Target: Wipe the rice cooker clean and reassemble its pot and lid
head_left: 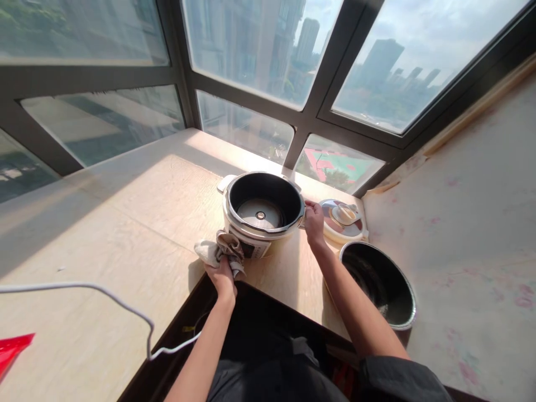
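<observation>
An electric pressure cooker (268, 237) stands lidless on the window ledge, its dark inside and round heating plate showing, with no inner pot in it. My left hand (221, 273) grips a crumpled cloth (229, 250) against the cooker's front, beside the control panel. At the cooker's right side, my right hand (314, 220) is closed around the side handle. The lid (341, 218) lies on the ledge just beyond my right hand. Close to my right forearm sits the dark inner pot (379, 285), with its rim facing up.
A white cable (96, 287) runs across the left of the ledge (138, 223) and over its front edge. Something red (14, 352) lies at the far left. Framed windows (251, 50) close off the back, and a flowered wall (469, 251) bounds the right.
</observation>
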The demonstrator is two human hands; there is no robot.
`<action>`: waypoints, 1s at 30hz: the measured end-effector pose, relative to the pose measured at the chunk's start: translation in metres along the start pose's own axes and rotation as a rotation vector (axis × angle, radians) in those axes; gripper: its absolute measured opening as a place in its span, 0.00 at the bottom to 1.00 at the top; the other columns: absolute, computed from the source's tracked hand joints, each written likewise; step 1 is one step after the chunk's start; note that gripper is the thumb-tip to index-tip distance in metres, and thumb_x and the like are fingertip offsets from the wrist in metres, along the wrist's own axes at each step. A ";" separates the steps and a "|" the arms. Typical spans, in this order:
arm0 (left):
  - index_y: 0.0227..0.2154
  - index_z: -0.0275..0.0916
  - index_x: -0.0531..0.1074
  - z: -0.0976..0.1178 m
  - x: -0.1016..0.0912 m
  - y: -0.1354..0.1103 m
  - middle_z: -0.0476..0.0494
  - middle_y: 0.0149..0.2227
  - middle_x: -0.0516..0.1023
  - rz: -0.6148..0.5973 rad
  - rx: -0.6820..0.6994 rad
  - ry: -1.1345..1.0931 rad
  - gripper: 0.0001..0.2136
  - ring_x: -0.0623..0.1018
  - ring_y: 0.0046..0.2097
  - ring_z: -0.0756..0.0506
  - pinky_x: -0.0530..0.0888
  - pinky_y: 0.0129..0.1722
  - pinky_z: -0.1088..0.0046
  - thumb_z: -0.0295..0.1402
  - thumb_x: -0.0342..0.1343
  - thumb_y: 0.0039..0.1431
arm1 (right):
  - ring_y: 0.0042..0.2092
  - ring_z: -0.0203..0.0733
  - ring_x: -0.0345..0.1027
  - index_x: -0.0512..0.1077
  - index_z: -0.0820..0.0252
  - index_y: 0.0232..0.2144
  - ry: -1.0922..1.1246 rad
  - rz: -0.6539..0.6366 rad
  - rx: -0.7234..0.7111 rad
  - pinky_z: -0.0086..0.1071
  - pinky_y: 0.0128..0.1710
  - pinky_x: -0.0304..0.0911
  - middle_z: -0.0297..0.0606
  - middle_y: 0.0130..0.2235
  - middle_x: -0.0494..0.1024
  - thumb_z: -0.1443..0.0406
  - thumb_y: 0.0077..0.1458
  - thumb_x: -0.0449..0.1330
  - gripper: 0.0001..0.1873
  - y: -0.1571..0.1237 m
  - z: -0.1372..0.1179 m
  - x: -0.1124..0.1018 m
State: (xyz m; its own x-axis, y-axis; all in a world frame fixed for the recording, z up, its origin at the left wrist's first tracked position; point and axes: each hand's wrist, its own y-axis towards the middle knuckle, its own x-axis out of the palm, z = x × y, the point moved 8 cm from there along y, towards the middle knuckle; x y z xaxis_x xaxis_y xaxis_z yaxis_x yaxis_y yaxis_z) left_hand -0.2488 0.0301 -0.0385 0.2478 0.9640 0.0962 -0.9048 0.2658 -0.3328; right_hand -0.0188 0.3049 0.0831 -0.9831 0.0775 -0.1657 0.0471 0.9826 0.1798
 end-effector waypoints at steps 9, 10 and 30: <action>0.48 0.42 0.68 -0.008 0.022 -0.089 0.38 0.50 0.79 -0.206 0.084 0.211 0.22 0.79 0.55 0.37 0.72 0.59 0.62 0.30 0.64 0.48 | 0.44 0.47 0.70 0.72 0.59 0.41 -0.012 -0.017 0.030 0.40 0.48 0.65 0.40 0.40 0.79 0.58 0.51 0.53 0.18 0.002 0.005 0.000; 0.48 0.42 0.68 -0.009 0.026 -0.095 0.37 0.50 0.80 -0.222 0.078 0.226 0.23 0.80 0.55 0.37 0.73 0.58 0.62 0.29 0.65 0.47 | 0.45 0.47 0.70 0.72 0.59 0.41 -0.013 -0.025 0.028 0.40 0.48 0.65 0.40 0.39 0.79 0.58 0.51 0.54 0.17 0.001 0.005 0.001; 0.36 0.38 0.76 -0.035 0.069 -0.131 0.38 0.35 0.85 -0.445 -0.284 0.104 0.19 0.85 0.42 0.33 0.79 0.45 0.57 0.36 0.69 0.38 | 0.64 0.61 0.66 0.81 0.50 0.51 0.078 0.054 0.263 0.52 0.69 0.56 0.46 0.60 0.78 0.49 0.54 0.71 0.25 -0.246 0.070 -0.114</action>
State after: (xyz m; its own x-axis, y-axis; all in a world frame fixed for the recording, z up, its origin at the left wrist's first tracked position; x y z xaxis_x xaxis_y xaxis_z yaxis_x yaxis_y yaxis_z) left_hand -0.1012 0.0622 -0.0211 0.6319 0.7497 0.1967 -0.5788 0.6252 -0.5235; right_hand 0.0940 0.0658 -0.0100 -0.9881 0.1280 -0.0855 0.1344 0.9883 -0.0727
